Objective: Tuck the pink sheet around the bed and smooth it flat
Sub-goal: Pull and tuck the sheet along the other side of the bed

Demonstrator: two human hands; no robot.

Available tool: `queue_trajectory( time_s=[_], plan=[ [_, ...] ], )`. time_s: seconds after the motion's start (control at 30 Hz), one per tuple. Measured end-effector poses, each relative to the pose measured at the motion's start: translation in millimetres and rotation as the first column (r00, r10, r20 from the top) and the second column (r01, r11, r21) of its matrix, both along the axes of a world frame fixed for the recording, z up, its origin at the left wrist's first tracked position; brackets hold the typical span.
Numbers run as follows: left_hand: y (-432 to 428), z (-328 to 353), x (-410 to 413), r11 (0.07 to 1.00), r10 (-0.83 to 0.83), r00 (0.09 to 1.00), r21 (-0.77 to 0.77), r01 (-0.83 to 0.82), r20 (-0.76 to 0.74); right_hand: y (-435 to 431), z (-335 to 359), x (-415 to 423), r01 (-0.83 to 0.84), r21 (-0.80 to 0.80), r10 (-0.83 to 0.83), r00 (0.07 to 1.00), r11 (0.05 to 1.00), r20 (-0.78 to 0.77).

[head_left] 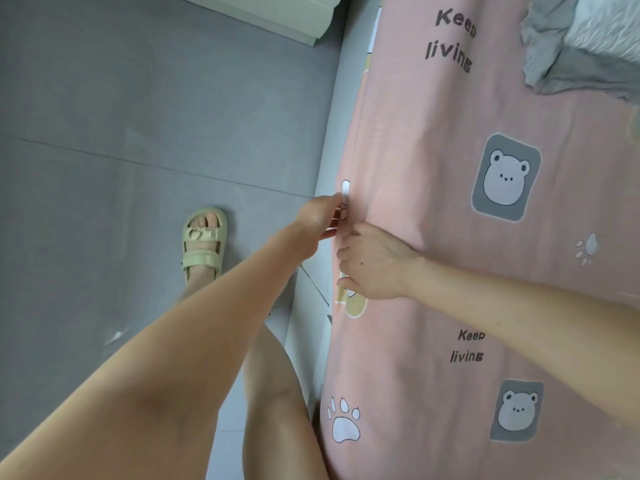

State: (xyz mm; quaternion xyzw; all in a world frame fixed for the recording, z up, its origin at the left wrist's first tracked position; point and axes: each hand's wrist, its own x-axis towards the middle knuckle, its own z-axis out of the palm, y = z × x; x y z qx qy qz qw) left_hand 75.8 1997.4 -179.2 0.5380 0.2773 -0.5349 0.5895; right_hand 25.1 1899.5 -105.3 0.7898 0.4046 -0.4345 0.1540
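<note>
While pink sheet (408,140) covers bed (334,133) across right half of frame, we pinch its edge at mid-frame with left hand (320,216); right hand (375,266) just beside, fingers curled over same edge.

pink sheet (433,140) has white bears (505,178) on grey squares, white paw prints (343,424) and dark "keep living" lettering (450,39). floor (104,133) is grey, sandal (202,244) pale green, blanket (571,46) grey and white.
</note>
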Motion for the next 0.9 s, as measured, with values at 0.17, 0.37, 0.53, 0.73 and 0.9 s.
queue_trajectory(
  time_s=[0.17,0.37,0.53,0.73,0.9],
  plan=[
    [-2.5,-5.1,12.8,0.981,-0.191,0.977,0.056,0.186,0.099,7.7,-4.4,7.8,-0.075,-0.034,0.073,0.995,0.997,-0.066],
    [-4.0,-11.1,17.8,0.869,-0.475,0.824,0.315,0.382,0.309,-4.2,2.2,6.7,-0.046,-0.091,0.037,0.994,0.995,-0.101],
    [14.9,-21.5,17.4,0.77,-0.529,0.813,0.541,0.339,0.244,5.4,3.3,20.3,-0.014,-0.066,0.003,0.985,0.998,-0.173],
    [13.7,-24.5,23.0,0.802,-0.456,0.876,0.499,0.328,0.158,3.8,1.9,21.2,-0.121,-0.121,0.101,0.982,0.985,-0.158],
    [20.3,-20.8,20.9,0.882,-0.333,0.93,0.401,0.249,0.154,19.5,-1.4,30.2,-0.257,-0.242,0.209,0.955,0.935,-0.21]
  ],
)
